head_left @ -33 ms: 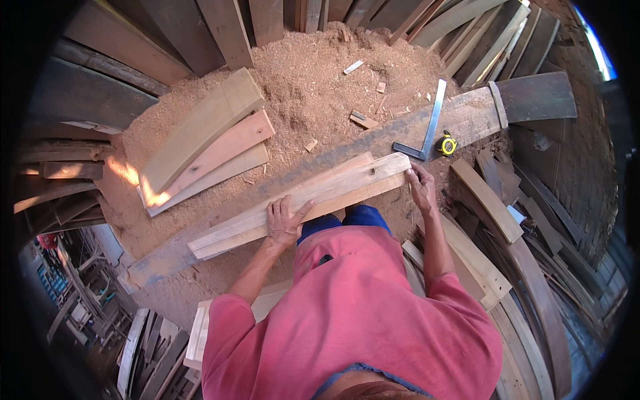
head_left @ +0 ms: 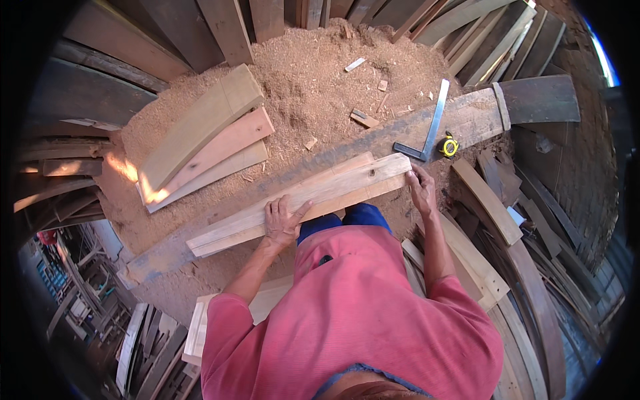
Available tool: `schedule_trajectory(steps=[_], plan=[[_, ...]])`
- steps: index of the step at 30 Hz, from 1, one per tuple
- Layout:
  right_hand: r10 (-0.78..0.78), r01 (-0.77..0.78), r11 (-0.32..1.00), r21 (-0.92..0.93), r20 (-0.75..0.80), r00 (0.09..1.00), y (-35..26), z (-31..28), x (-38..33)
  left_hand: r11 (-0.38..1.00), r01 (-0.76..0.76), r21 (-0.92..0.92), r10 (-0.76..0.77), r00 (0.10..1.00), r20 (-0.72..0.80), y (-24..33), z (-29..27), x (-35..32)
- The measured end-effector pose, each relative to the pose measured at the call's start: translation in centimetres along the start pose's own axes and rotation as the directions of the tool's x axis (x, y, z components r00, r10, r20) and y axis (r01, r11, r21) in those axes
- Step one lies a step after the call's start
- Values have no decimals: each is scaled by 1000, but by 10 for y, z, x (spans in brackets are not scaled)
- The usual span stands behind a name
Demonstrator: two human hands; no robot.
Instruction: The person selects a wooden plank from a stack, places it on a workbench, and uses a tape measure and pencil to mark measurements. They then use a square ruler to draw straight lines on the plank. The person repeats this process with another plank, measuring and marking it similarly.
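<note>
The left hand [head_left: 283, 220] was laid flat, fingers spread, on the top face of a pale plank [head_left: 300, 200]; nothing was gripped, the palm simply pressed down on the wood. The right hand [head_left: 421, 190] was set at the plank's far end, just beside the corner, fingers curled loosely against the edge; whether anything small was pinched there could not be told.

The plank was stretched between the two hands, its long axis running from low on the left hand's outer side up toward the right hand. It was touched near its middle by the left hand and at its end by the right. The plank was rested along a longer, darker beam [head_left: 467, 120] lying on the same slant directly beyond both hands.

Just beyond the right hand, on that beam, a metal square [head_left: 427, 133] had been placed, and a yellow tape measure [head_left: 450, 147] lay touching or nearly touching it; the right hand was clearly the nearer to both. Farther beyond the left hand, a stack of curved boards [head_left: 200, 147] was spread on sawdust [head_left: 320, 73].
</note>
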State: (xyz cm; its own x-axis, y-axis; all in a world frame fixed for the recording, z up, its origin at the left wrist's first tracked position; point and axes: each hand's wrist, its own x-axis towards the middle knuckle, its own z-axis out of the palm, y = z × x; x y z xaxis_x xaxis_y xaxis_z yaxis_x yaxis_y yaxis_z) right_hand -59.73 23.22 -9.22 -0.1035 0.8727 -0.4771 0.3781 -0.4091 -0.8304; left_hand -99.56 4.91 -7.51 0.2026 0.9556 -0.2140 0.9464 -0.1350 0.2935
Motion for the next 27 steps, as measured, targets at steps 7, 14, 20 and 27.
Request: schedule_trajectory(steps=[7,14,20,27], plan=[[23,-35,992,124,97,995,8,-4,12,1000,-23,6,23,1000,-8,-5,-2,14],[60,-75,984,160,98,993,13,-3,15,1000,-9,-18,9,1000,7,-6,-3,17],[69,-82,990,112,118,991,13,-7,16,1000,-4,-17,5,999,50,-9,1,14],[41,-47,998,52,109,993,11,-6,16,1000,17,19,-18,999,37,-8,3,13]])
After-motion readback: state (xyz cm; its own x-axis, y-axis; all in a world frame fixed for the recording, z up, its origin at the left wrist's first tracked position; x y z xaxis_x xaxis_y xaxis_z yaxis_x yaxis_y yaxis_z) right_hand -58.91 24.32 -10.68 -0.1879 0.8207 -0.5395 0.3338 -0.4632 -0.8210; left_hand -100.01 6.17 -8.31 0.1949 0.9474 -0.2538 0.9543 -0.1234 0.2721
